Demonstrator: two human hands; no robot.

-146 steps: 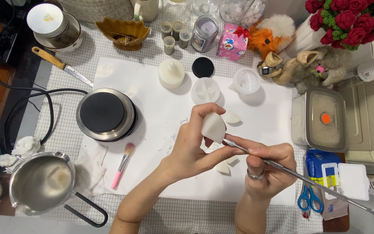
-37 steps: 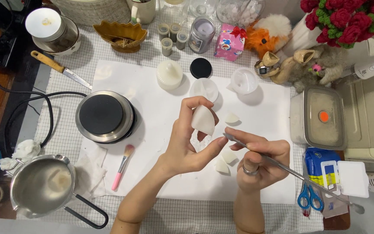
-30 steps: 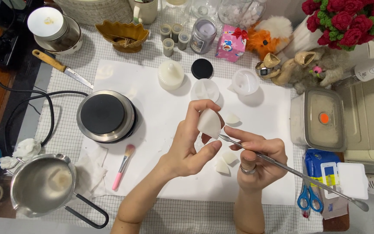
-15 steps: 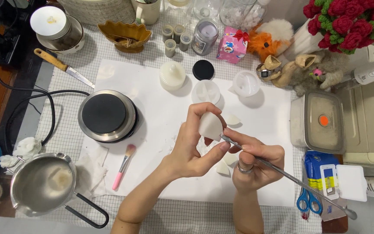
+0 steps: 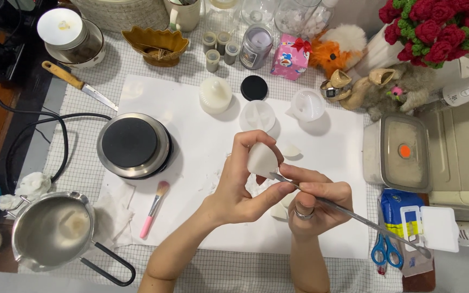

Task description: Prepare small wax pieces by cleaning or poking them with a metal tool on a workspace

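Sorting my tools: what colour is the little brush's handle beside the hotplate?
Pink, seen in the head view: the brush.

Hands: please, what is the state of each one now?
Left hand: closed on the white wax wedge, held above the white paper sheet.
Right hand: closed on the thin metal spatula tool, tip at the wedge.

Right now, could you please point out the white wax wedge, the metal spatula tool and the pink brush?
white wax wedge point(image 5: 260, 159), head view, its broad face.
metal spatula tool point(image 5: 365, 221), head view, mid-shaft.
pink brush point(image 5: 150, 216), head view, its handle.
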